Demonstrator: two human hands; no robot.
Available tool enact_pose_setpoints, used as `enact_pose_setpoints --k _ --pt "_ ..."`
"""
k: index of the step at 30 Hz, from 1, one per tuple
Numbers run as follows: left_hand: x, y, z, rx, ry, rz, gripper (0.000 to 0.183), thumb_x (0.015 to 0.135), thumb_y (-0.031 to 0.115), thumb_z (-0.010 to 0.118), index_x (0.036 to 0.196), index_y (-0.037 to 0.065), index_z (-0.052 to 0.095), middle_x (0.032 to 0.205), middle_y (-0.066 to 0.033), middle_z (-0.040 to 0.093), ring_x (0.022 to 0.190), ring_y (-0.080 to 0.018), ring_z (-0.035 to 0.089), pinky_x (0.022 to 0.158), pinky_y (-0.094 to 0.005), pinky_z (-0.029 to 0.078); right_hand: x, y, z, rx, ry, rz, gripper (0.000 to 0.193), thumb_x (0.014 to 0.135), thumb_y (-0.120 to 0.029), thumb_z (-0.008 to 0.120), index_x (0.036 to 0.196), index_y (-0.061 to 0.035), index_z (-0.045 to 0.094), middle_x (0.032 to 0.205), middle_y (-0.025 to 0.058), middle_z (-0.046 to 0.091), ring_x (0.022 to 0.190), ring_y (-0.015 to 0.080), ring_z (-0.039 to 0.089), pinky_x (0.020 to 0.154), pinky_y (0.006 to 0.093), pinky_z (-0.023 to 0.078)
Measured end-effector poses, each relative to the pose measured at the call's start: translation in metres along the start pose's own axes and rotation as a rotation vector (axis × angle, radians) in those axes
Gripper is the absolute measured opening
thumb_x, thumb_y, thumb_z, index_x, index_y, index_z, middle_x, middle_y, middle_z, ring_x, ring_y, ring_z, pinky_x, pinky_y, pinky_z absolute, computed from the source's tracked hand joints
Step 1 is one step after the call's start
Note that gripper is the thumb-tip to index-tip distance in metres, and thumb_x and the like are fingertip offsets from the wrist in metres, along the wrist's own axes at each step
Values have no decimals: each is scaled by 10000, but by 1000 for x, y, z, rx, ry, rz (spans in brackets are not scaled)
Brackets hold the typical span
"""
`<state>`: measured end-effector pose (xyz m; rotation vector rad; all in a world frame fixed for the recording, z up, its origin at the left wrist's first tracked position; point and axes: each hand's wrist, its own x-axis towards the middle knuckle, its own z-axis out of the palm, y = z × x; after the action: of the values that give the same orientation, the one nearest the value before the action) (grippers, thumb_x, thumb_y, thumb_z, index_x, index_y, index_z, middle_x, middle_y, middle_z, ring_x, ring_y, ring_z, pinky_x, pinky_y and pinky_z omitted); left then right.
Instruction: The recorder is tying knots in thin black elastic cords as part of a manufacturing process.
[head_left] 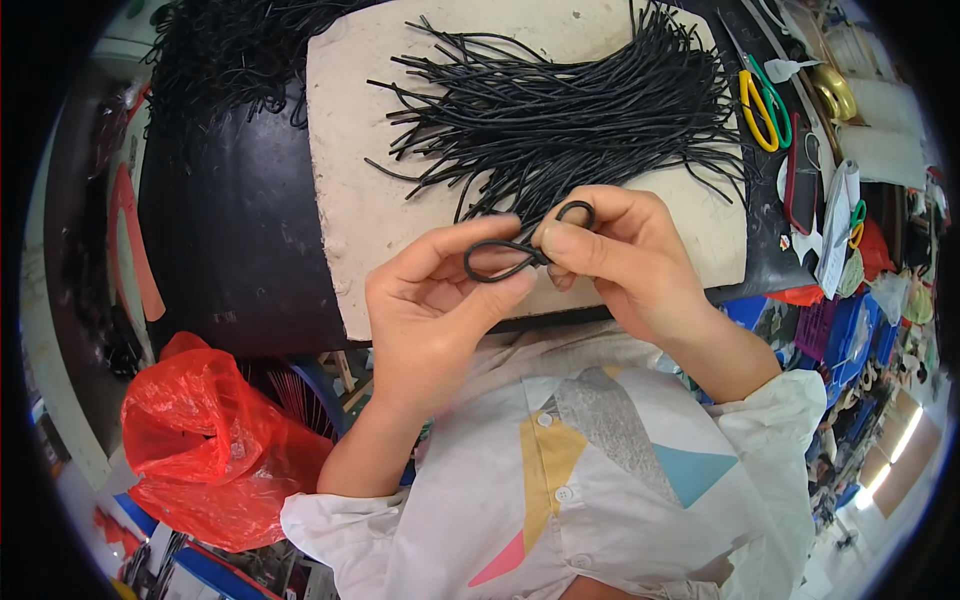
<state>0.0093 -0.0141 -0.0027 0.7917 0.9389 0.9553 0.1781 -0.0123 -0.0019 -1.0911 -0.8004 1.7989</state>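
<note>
Between my two hands is a black cord [487, 243] bent into two loops that meet in the middle, above the near edge of a cream board. My left hand [430, 290] has its thumb and fingertips at the larger loop and the crossing. With thumb and forefinger, my right hand [625, 255] pinches the cord by the smaller loop. Just beyond my fingers, a thick spread of cut black cords [560, 120] lies across the board [350, 200]. Whether the crossing is knotted is partly hidden by my fingertips.
A tangled heap of black cord [225, 55] covers the back left of the black table [240, 220]. Scissors with yellow and green handles [760, 110] lie at the right beside a dark red-edged tool [802, 175]. A red plastic bag [215, 440] stands at the lower left.
</note>
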Motion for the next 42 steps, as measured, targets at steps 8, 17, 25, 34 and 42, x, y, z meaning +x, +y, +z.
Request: enact_pose_setpoints --k 8,17,25,34,42 --pt "5 10 -3 6 101 -246 322 771 -15 569 1067 -122 500 795 -183 630 681 -209 649 594 -233 538 4 -13 -6 244 18 223 324 869 -306 532 951 0 602 805 42 602 687 73 536 647 208 451" --pt "5 8 1 5 103 -204 281 755 -48 580 1024 -115 533 751 -136 623 643 -163 632 611 -223 539 -1 -3 -2 -215 -56 33 148 756 -51 644 890 1 606 803 28 609 750 54 553 676 189 451" --pt "0 0 9 63 185 -47 213 752 -64 582 960 -107 563 776 -141 621 656 -141 622 594 -210 532 -3 0 8 -231 52 -70 97 761 -45 625 832 17 604 759 42 619 705 70 574 647 191 457" --pt "41 29 -32 266 482 389 185 767 34 597 923 -65 604 814 -116 620 766 -160 601 705 -254 487 29 -18 -28 -1044 203 -654 95 706 -71 659 793 -45 632 756 35 599 717 153 555 633 274 424" --pt "89 63 -51 1155 380 959 235 771 -12 570 1000 18 616 995 -105 616 955 -194 566 833 -281 427 46 -29 -45 -1490 237 -877 82 676 -84 661 754 -95 635 736 -12 576 794 167 516 730 304 337"
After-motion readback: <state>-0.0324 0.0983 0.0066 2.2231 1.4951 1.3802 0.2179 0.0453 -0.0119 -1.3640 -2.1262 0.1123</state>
